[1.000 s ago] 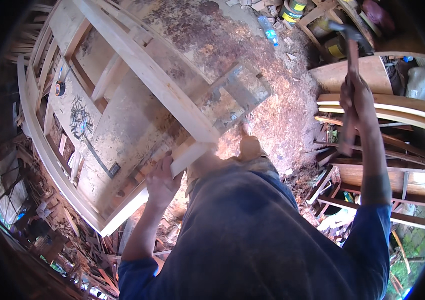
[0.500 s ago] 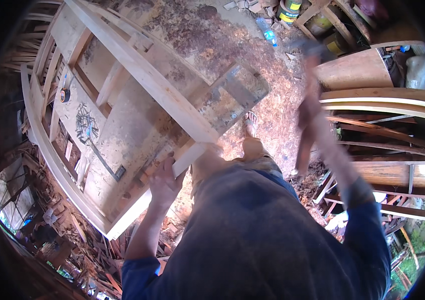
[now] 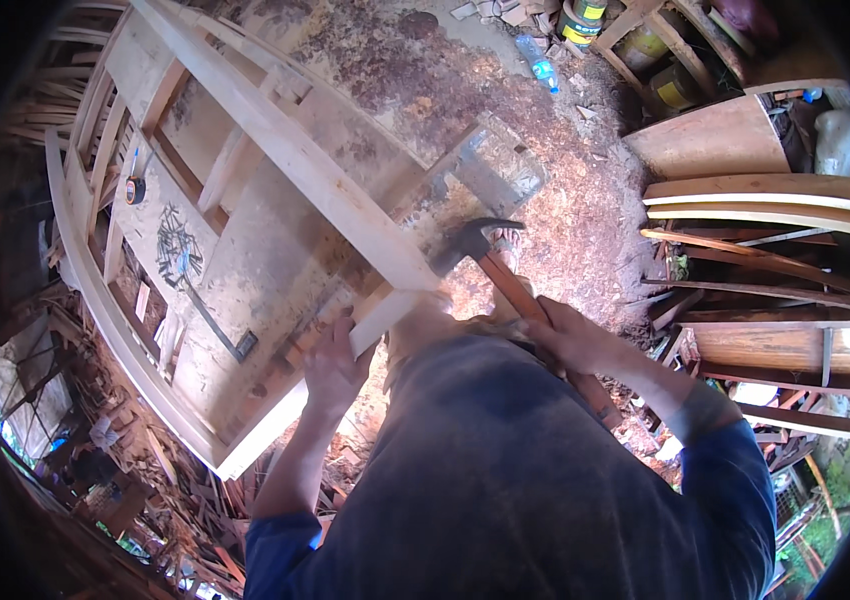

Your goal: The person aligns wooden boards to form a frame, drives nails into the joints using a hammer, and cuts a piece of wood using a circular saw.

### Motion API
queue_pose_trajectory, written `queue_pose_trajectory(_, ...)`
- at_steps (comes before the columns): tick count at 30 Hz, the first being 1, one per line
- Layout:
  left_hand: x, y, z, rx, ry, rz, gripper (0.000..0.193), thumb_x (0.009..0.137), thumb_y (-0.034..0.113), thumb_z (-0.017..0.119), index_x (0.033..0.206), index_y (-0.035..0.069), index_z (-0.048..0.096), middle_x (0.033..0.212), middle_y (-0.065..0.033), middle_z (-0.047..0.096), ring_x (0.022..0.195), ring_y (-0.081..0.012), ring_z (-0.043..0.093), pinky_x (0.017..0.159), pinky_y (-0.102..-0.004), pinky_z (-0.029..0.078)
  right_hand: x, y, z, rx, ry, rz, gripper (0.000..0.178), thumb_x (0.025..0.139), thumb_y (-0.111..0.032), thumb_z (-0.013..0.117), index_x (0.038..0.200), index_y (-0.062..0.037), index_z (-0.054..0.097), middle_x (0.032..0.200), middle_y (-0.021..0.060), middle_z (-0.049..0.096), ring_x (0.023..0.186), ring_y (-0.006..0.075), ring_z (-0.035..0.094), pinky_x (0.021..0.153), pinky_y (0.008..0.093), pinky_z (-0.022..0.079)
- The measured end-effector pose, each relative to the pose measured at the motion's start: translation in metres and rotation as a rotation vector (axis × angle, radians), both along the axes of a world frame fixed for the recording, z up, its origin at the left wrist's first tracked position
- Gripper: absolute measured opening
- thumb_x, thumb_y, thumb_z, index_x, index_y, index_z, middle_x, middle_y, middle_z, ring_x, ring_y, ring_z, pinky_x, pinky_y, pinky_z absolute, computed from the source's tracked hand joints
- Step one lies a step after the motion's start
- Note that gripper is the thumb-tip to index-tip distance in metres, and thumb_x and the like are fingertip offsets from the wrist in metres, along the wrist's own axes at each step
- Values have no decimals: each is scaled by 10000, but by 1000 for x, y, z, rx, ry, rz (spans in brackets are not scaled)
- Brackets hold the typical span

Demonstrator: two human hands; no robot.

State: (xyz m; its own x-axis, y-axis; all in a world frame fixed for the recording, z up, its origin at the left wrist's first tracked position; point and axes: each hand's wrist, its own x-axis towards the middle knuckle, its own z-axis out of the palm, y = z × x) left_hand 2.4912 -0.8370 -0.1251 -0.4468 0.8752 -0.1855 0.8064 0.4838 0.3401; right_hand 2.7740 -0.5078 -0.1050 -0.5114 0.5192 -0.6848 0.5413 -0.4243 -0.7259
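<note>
My right hand (image 3: 567,338) is closed round the wooden handle of a claw hammer (image 3: 513,290). The hammer's dark head is beside the near end of a long pale wooden beam (image 3: 315,185). My left hand (image 3: 333,362) grips a short pale wooden piece (image 3: 377,322), which meets the beam's end just in front of my body. The tips of my left fingers are partly hidden behind the wood. Both pieces belong to a wooden frame lying on a worn, stained workbench (image 3: 275,270).
On the bench lie a pile of nails (image 3: 177,245), a second hammer (image 3: 220,325) and a tape measure (image 3: 135,188). A plastic bottle (image 3: 543,72) rests on the dirty floor. Curved planks (image 3: 765,195) are stacked to my right; wood scraps (image 3: 160,455) cover the ground at left.
My right hand has swung the hammer down and left, from out at my right to the beam's end. My left hand stays on the short wooden piece.
</note>
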Motion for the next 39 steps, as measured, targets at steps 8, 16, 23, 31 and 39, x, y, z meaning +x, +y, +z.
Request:
queue_pose_trajectory(8,3,-2,1,-27,-5,10,358,897,263,754,1074,4,582,1176,-212,706,867,-369,729,688,-440,606,0,36,18,-11,185,-351,442,1102,-390,429,773,-99,476,615,23,495,543,72,500,422,251,407)
queue_pose_trajectory(16,4,-4,3,-38,47,-53,390,913,287,741,1120,-7,590,1190,-213,703,891,-362,736,712,-441,604,7,-21,13,-82,-135,271,349,1050,-366,556,1122,-25,568,663,-17,502,522,90,483,454,272,400)
queue_pose_trajectory(23,3,-6,-2,-29,-9,15,458,874,280,780,1185,0,593,1076,-228,714,873,-391,725,722,-474,583,1,-92,-67,217,146,262,431,1039,-459,549,1108,-34,571,658,-11,522,525,86,523,447,259,448)
queue_pose_trajectory(31,-10,-8,17,-162,-91,35,541,898,298,748,1312,13,551,1112,-233,697,1013,-425,680,896,-484,539,23,-79,-7,-204,6,-29,305,1063,-342,538,1042,-37,539,634,3,498,453,95,461,417,271,393)
queue_pose_trajectory(39,-136,48,53,294,-171,-281,215,1010,166,570,1112,17,686,1072,-202,699,1052,-372,643,941,-467,496,-4,-218,2,-107,181,-637,295,1086,-348,472,955,-86,502,653,25,514,478,117,488,430,279,442)
